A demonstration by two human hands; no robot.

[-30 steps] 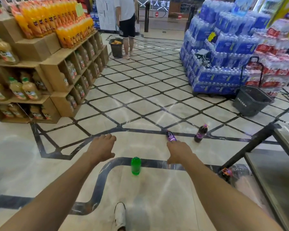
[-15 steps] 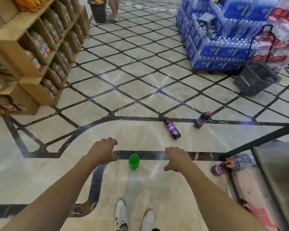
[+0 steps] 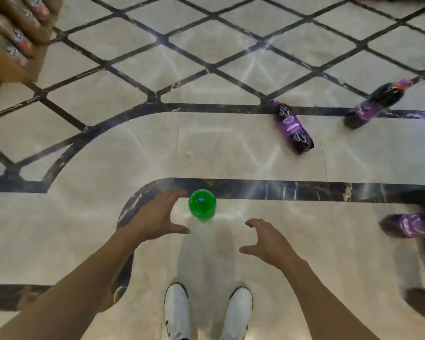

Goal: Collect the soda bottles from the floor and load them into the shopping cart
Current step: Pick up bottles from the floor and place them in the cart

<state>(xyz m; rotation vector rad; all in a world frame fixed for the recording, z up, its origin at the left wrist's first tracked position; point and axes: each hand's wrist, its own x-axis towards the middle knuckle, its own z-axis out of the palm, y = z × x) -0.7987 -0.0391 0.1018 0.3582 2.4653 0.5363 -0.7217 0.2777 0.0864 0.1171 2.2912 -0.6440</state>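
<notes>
Left grip (image 3: 155,217) and right grip (image 3: 268,239) hold nothing. Both now have the fingers spread, where a moment ago they were loosely curled. The person has bent lower, so the floor (image 3: 88,236) looks closer and the cart is out of view. The green bottle (image 3: 202,204) stands upright just beside the left grip, not yet touched. Purple bottles (image 3: 293,128) lie farther right; the blurred shapes at the edge are perhaps more. The first pickup seems near.
</notes>
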